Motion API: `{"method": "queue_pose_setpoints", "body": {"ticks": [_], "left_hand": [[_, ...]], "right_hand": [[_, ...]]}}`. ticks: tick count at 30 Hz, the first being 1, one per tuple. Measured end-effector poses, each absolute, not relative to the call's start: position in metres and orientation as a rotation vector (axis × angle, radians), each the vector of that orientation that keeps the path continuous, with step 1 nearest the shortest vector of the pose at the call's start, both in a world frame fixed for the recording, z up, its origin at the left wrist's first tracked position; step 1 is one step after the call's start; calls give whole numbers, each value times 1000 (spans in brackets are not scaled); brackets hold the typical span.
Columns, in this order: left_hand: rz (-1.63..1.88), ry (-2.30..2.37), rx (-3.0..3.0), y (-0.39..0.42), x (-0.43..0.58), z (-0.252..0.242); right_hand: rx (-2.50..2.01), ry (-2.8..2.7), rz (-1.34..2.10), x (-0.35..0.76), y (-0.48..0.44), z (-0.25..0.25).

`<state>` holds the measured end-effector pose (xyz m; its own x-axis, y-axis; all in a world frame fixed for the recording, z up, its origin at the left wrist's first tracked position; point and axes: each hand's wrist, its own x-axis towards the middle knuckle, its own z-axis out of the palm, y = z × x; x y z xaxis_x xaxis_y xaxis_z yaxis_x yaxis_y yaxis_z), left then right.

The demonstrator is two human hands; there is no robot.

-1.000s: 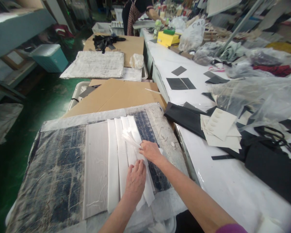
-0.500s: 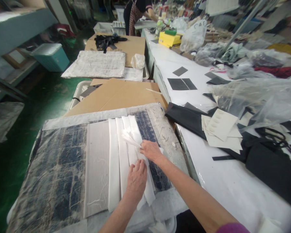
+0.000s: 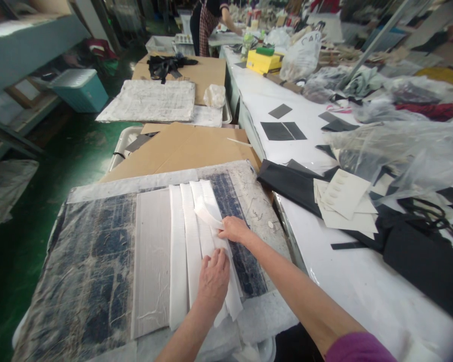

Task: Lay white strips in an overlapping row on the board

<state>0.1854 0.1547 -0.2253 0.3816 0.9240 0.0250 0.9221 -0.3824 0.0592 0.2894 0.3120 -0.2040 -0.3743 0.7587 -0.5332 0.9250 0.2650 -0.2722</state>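
Note:
Several long white fabric strips (image 3: 184, 246) lie side by side on a stained dark work board (image 3: 90, 261). My left hand (image 3: 213, 279) lies flat, fingers spread, pressing down on the strips near their lower ends. My right hand (image 3: 234, 230) pinches the edge of a thin white strip (image 3: 207, 212), which curls up off the pile. A wider grey-white sheet (image 3: 151, 256) lies to the left of the strips.
Brown cardboard (image 3: 184, 148) lies behind the board. A long white table (image 3: 347, 281) on the right carries black fabric pieces (image 3: 283, 130), cream cut shapes (image 3: 343, 198) and clear plastic bags (image 3: 400, 151). Another person (image 3: 211, 20) stands far back. The green floor (image 3: 41, 166) is at left.
My right hand has lifted the pinched strip a little higher, and its free end curls up more. The left hand stays pressed on the strips.

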Motion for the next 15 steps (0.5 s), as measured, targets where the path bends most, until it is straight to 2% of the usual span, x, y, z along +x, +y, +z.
{"method": "queue_pose_setpoints", "body": {"ticks": [15], "left_hand": [[95, 1712, 2577, 156, 185, -224]], "right_hand": [[1561, 2301, -903, 298, 304, -199]]}}
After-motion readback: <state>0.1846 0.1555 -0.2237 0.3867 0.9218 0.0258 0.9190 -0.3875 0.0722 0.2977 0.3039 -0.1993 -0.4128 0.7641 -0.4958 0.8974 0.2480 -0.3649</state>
